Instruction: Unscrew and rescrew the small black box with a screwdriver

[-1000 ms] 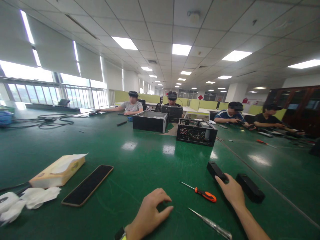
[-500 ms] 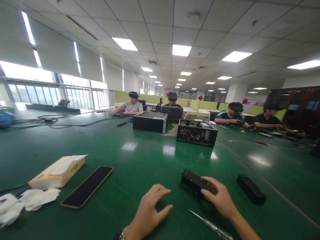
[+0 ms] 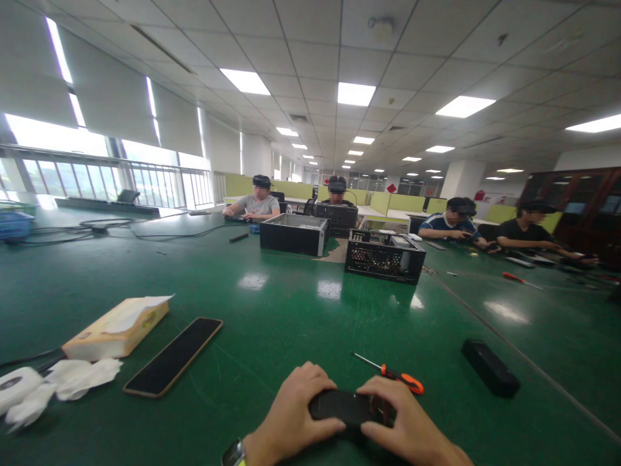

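Low at the front, both of my hands grip a black oblong box-like device (image 3: 342, 406) from its two ends. My left hand (image 3: 298, 411) curls around its left end, with a watch on that wrist. Around the right end close the thumb and fingers of my right hand (image 3: 400, 414), which cover part of it. Just beyond lies a screwdriver (image 3: 391, 374) with an orange and black handle, its tip pointing left. A second black oblong device (image 3: 490, 367) rests on the green table (image 3: 272, 317) to the right.
To the left lie a phone (image 3: 174, 357), a tissue pack (image 3: 119, 327) and crumpled tissues (image 3: 80, 377). Farther back stand computer cases (image 3: 385, 259) (image 3: 294, 234). Several people sit around the table. A red screwdriver (image 3: 521, 280) lies at the right; cables (image 3: 99, 226) trail at the left.
My right hand has brought the black device left and nearer, and my left hand has closed on it. The orange-handled screwdriver is now uncovered; the silver screwdriver no longer shows.
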The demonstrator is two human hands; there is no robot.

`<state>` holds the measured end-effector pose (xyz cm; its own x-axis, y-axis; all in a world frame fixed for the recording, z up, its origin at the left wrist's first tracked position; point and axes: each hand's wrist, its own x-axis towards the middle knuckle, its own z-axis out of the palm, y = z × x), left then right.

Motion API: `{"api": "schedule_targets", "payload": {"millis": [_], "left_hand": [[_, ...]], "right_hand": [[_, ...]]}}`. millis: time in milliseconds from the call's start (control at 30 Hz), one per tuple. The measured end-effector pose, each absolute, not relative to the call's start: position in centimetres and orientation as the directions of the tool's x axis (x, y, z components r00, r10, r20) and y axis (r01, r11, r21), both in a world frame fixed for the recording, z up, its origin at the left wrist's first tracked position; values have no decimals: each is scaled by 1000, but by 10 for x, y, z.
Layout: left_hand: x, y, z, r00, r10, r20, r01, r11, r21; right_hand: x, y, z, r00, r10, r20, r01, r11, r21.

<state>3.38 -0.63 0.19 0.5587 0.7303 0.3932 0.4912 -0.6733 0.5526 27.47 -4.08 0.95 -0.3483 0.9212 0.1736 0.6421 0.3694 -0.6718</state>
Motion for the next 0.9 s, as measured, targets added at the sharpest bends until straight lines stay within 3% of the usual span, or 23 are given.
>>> {"api": "schedule_targets", "payload": {"millis": [233,667,900], "left_hand": [[34,-9,-1,578,685,443,389,-709,589],[33,-8,-3,585,700,410,368,-679,635],[33,-9,-1,574,731,369,391,-640,661]], "right_hand": [[276,-43,8,-369,908,196,645,402,-650],[292,-39,16,-365,912,188,649,394,-651],[336,-38,16,-293,956,-15,810,240,-535]]}}
